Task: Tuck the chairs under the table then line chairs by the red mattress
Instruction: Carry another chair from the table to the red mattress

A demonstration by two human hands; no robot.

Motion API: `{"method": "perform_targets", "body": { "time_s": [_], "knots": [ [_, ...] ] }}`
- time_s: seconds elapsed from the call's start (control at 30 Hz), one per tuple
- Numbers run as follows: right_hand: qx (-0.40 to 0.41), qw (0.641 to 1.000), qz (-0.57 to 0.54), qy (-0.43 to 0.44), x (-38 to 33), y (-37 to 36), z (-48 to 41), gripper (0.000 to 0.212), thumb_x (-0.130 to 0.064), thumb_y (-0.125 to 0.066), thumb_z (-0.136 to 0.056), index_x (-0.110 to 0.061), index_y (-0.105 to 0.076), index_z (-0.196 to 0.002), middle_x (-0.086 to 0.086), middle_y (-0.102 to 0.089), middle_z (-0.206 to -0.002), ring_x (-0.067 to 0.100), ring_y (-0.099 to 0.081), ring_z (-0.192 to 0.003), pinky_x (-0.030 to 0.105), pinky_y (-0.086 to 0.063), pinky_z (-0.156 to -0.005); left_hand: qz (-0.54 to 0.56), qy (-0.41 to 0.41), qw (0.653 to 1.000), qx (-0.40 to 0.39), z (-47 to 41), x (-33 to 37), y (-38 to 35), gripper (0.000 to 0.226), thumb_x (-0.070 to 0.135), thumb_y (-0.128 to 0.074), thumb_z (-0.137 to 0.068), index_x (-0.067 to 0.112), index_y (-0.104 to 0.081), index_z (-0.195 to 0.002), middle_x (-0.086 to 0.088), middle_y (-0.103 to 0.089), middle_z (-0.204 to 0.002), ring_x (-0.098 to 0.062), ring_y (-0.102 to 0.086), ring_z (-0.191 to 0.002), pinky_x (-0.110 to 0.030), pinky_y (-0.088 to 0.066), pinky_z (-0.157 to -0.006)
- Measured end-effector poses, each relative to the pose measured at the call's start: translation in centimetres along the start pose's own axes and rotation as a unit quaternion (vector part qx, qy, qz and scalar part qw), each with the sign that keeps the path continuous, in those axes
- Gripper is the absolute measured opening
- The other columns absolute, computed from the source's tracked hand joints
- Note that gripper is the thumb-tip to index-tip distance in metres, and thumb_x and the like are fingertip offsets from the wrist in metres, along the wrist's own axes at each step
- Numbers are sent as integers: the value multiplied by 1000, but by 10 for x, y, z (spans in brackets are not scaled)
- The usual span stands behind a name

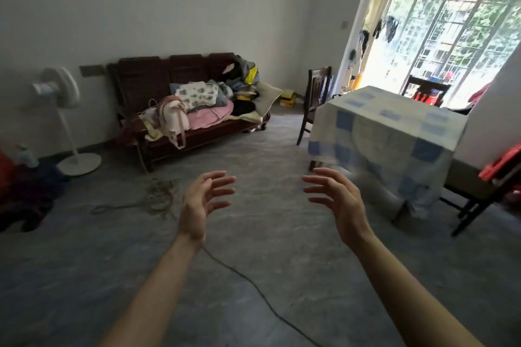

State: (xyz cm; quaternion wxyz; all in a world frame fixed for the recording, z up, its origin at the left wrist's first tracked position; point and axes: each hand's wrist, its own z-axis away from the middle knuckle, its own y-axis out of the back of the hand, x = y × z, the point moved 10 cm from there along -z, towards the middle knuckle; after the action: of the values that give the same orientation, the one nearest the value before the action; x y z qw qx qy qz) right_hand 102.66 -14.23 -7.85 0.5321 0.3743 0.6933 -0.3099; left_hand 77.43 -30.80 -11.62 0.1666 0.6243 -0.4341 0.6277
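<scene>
Holding both hands out over the grey floor [282, 234]: left hand [203, 203] and right hand [338, 203] are well apart, palms facing each other, fingers spread and loosely bent, nothing in either.

There's a big open stretch of floor between the hands and the table [389, 127], which sits at the right under a blue-and-white checked cloth hanging over the tabletop edges. Three dark wooden chairs:
- The first chair [315, 93] is just beside the tabletop's far left corner.
- The second chair [425, 90] is behind the far edge, only its back showing.
- The third chair [473, 194] is at the right edge, cushioned seat sticking out.

The wooden sofa [135, 79] against the back wall is piled with clothes [208, 110] and a pink-and-white bag [172, 118].

On the floor, a thin cable [253, 284] runs under the left wrist, with a rope tangle [158, 197] past it and a standing fan [62, 93] by the left wall. An orange-red thing [501, 163] pokes in at the right; can't tell if that's the mattress.
</scene>
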Motion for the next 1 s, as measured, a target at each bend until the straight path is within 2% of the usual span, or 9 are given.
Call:
{"method": "perform_targets", "body": {
  "time_s": [0.13,0.3,0.53,0.67,0.8,1.0],
  "knots": [
    [46,999,7,10,7,3,-94,31,-16,-43,-105,-8,-64,-126,13,-75,-117,35,-73,-102,40,-60,-81,7,12,999,-46,-120,-9,-21,40,35,-44,-90,14,-68,-113,-11,-78,-111,-24,-74,-93,-34,-57,-72],
    [85,996,9,8,46,6,-207,31,-20,-44,-105,-12,-65,-125,11,-75,-117,33,-73,-103,44,-59,-84,-18,26,995,-92,-248,-41,-39,42,38,-42,-92,15,-68,-116,-12,-77,-116,-27,-73,-99,-37,-56,-76],
    [92,996,-8,-11,145,-2,-395,32,-12,-41,-105,-8,-64,-128,11,-76,-116,33,-72,-101,40,-57,-81,-52,53,993,-91,-444,-106,-44,42,38,-44,-91,14,-67,-115,-12,-77,-115,-23,-73,-94,-34,-56,-73],
    [106,994,-25,-9,173,2,-526,32,-10,-40,-105,-10,-65,-126,10,-76,-116,34,-72,-102,38,-57,-80,-73,50,991,-98,-577,-121,-69,35,31,-41,-101,13,-66,-116,-16,-75,-118,-24,-74,-93,-34,-56,-73],
    [103,994,-16,-14,188,5,-642,31,-10,-41,-105,-12,-66,-125,9,-76,-115,30,-73,-101,38,-57,-81,-73,50,991,-100,-695,-135,-90,45,42,-43,-92,13,-67,-117,-10,-78,-114,-25,-74,-96,-34,-58,-74],
    [111,994,11,-10,240,26,-813,31,-10,-41,-106,-12,-65,-126,10,-76,-115,30,-73,-101,36,-58,-80,-66,58,991,-101,-870,-202,-110,47,45,-43,-92,15,-68,-117,-9,-78,-114,-29,-74,-99,-42,-56,-79]
  ]
}}
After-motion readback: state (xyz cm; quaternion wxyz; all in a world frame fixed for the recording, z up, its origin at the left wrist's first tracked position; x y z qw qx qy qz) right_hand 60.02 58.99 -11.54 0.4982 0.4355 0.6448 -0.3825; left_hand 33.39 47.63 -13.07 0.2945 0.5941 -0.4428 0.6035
